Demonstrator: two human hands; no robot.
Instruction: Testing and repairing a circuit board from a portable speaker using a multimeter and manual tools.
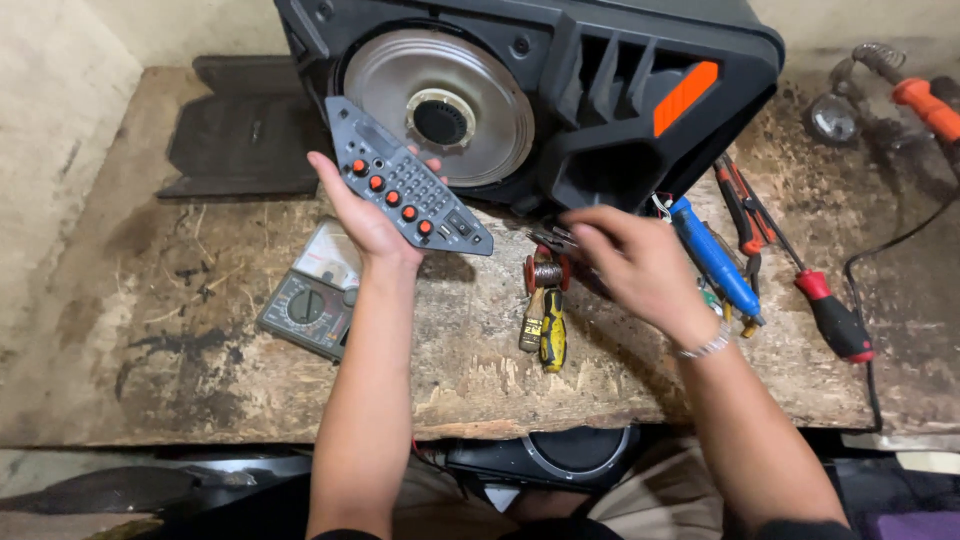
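Here, near the centre of the frame, the left hand (362,212) holds a grey control panel (405,176) tilted up off the bench, fingers curled behind it and the thumb along its near edge, so the orange knobs and button grid face upward. The panel sits just in front of the big black speaker cabinet (560,80) lying in the upper middle, its metal speaker cone (440,105) exposed.

The right hand (635,262) hovers right of centre, blurred; its fingers look loosely bunched near some thin wires (553,240), but I cannot tell whether they pinch anything. Just below sit a small spool of solder (546,272) and a yellow-handled screwdriver (552,330). A blue soldering iron (712,255) and a red-handled screwdriver (830,315) lie to the right, a multimeter (312,290) to the left, on the worn wooden bench (180,330).

To my eye, handling this well means keeping the panel steady, supported from behind rather than by its knobs, and not tugging the wires taut towards the cabinet.
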